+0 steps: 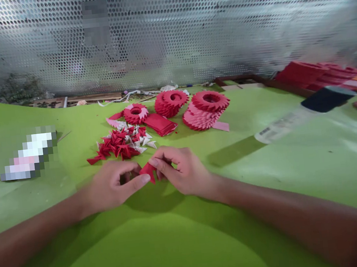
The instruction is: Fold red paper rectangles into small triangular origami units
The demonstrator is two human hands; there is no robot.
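Left hand and right hand pinch a red paper from opposite sides above the green table, apparently to steady it, the pile just beyond, seemingly for easy reach

A red paper is pinched by the left hand and the right hand near the frame's centre. Folded pieces are heaped just above, left of centre.
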